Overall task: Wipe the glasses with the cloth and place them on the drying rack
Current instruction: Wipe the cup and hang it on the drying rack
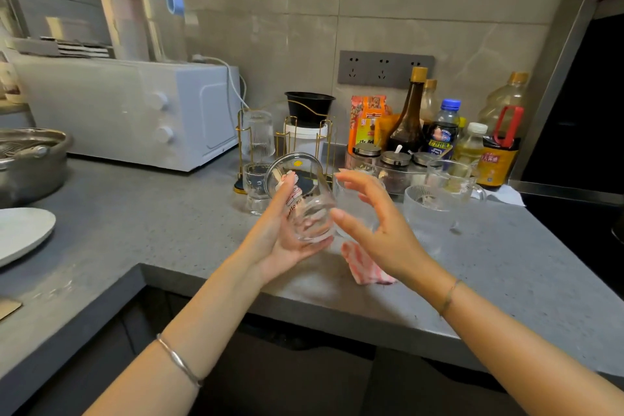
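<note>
The left hand (283, 245) grips a clear drinking glass with red print (300, 199), tilted above the grey tabletop (169, 230). The right hand (381, 233) is spread just beside it, above a pink-and-white striped cloth (364, 267). The gold wire drying rack (283, 135) stands behind the hands.

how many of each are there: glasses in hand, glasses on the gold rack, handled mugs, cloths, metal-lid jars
printed glass in left hand: 1
ribbed glass on gold rack: 1
handled mug: 1
cloth: 1
metal-lid jars: 3
total: 7
</note>
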The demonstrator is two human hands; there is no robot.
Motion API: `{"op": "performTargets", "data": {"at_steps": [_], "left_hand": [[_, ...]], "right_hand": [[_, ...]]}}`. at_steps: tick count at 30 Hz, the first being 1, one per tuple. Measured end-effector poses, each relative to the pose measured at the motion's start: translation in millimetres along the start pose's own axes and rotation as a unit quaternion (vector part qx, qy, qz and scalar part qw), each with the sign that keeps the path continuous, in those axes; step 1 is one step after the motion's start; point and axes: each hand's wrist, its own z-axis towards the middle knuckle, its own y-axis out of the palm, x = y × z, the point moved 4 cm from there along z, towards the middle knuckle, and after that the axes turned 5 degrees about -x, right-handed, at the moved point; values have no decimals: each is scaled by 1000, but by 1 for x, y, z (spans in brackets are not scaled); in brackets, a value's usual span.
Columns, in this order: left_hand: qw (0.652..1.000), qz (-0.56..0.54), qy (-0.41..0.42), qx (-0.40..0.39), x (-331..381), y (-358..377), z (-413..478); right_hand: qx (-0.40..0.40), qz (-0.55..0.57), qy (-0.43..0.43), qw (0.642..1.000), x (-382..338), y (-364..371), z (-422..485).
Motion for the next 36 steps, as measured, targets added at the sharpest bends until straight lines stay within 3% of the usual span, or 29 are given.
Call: {"op": "performTargets", "data": {"at_steps": [4, 12, 21, 24, 29, 36], "left_hand": [[1000, 1, 20, -4, 14, 8, 32], [997, 37, 48, -55, 94, 27, 148], [988, 157, 2, -8, 203, 20, 216], [953, 297, 10, 53, 242, 3, 228], [830, 498, 139, 209, 274, -47, 245], [808, 556, 42, 192, 238, -83, 278]], "right_hand": [[-38, -5, -33, 999, -6, 0, 24], [12, -42, -131, 990, 16, -47, 159], [8, -49, -109, 993, 5, -94, 293], [33, -11, -74, 997, 0, -106, 332], [16, -6, 20, 1000, 19, -109, 380], [-117, -3, 127, 985, 67, -84, 407]]}}
